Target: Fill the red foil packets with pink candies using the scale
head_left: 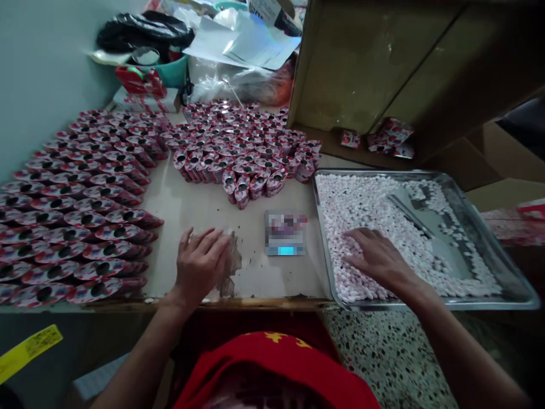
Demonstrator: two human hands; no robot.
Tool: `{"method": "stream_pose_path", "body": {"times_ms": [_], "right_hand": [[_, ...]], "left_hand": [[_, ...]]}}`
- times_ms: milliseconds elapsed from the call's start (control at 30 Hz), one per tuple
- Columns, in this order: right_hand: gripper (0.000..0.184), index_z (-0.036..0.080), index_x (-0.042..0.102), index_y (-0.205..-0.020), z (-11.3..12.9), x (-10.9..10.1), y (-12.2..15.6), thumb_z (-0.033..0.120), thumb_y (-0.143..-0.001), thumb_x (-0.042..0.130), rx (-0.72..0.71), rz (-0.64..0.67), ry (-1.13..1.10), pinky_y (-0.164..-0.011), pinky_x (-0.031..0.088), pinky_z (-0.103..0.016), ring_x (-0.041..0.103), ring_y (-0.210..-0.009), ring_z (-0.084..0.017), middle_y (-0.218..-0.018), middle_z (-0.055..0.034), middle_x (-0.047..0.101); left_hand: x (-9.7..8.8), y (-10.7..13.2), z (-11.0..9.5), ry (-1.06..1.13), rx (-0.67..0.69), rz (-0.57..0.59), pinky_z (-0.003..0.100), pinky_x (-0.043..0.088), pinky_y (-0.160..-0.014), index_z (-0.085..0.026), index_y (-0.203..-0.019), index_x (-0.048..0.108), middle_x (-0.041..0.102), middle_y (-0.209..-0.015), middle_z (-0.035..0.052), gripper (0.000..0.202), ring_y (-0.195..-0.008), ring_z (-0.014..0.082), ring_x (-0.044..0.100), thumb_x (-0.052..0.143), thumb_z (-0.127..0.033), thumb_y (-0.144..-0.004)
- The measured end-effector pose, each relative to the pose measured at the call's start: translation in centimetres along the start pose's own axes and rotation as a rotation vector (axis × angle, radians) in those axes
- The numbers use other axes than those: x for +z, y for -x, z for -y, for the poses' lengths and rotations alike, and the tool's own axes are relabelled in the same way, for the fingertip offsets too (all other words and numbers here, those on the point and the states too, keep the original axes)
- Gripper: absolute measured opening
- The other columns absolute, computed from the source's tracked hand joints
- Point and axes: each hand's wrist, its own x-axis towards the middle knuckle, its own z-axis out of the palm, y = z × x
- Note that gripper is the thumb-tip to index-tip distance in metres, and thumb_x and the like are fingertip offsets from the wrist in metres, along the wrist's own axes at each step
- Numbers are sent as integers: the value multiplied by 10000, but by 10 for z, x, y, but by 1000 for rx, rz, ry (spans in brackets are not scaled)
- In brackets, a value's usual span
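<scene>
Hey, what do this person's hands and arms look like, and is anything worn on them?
The left hand and right hand are bare: no gloves. The forearms are slender and uncovered, with no sleeves or watch visible. A red garment with yellow shapes covers the torso.

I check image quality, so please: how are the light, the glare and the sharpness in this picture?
Head view: dim light, the big cardboard box in brown shadow; head view: pale glare on the white sheets; head view: small device heavily pixelated, its display glowing cyan; head view: white pieces in the metal tray look soft.
</scene>
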Motion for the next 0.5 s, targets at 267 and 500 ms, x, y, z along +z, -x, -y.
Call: {"method": "stream_pose_path", "body": {"times_ms": [267,500], "right_hand": [[299,173,663,-1198,-4,26,-11,185,-903,619,29,58,155,-818,456,-375,642,-1025,-314,-1177,-168,672],[289,197,716,-1097,-43,25,-18,430,-988,586,206,39,-519,-597,402,-317,605,-639,-208,-739,-21,686]], "left_hand": [[-5,-34,-44,99,40,-155,518,377,-1245,-302,-1092,775,822,-1160,28,161,-1165,254,736,680,-249,-973],[1,-47,-67,265,-123,-40,487,470,-1151,-274,-1164,728,800,-1186,54,207,-1153,262,714,713,-283,-958]]}}
